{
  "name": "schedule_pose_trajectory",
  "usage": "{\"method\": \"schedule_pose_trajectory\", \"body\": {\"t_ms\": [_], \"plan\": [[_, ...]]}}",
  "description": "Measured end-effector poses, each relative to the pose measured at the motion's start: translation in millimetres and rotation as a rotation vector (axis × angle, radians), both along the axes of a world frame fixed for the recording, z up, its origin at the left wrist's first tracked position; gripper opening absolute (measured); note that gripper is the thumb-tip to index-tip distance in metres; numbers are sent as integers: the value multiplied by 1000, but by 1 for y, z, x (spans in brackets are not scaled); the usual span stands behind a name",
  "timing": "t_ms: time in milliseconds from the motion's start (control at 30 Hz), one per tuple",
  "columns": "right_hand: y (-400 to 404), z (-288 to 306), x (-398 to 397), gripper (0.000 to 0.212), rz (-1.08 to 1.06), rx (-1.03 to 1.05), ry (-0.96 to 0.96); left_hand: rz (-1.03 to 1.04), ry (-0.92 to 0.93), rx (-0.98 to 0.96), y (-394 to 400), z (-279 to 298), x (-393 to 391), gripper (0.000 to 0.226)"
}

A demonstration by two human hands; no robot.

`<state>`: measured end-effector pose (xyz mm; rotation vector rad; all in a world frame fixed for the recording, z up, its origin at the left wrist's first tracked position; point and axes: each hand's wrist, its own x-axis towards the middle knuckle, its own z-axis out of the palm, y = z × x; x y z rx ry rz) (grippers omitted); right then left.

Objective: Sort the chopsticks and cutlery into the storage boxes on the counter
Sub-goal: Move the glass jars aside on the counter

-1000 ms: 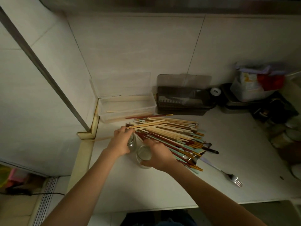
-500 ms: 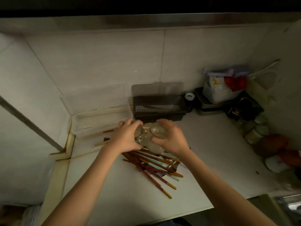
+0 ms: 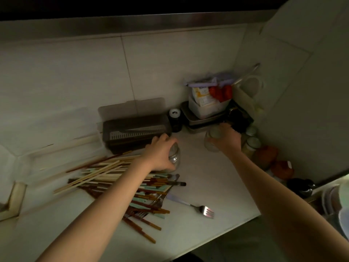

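Note:
A loose pile of chopsticks (image 3: 113, 176), wooden, brown and mint-tipped, lies on the white counter (image 3: 207, 186) at the left. A fork (image 3: 200, 208) with a lilac handle lies to the right of the pile. A dark storage box (image 3: 136, 132) with its lid up stands against the wall, and a clear storage box (image 3: 62, 150) stands to its left. My left hand (image 3: 162, 154) grips a small glass jar (image 3: 174, 157) in front of the dark box. My right hand (image 3: 229, 138) grips a second glass jar (image 3: 212, 139) further right, near the corner.
A stack of trays and a white tub with packets (image 3: 207, 108) fills the back right corner, beside a small dark canister (image 3: 175, 120). Lidded jars (image 3: 252, 142) and orange-red round things (image 3: 268, 156) line the right wall. Dishes (image 3: 338, 203) sit at the lower right.
Both hands have carried the two jars rightward, away from the chopstick pile, and moved apart. The right hand with its jar has reached the back right corner. The view has swung right.

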<state>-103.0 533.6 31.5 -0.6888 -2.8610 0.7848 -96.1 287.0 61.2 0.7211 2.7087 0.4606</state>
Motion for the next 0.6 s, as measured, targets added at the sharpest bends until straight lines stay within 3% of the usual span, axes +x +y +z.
{"method": "schedule_pose_trajectory", "body": {"t_ms": [267,600], "plan": [[43,-17,-41,67,36,-21,-118,-9,-9,-85,24,-10,-1,84],[55,-40,-75,71,39,135,-223,-23,-20,-113,38,-17,-4,78]]}}
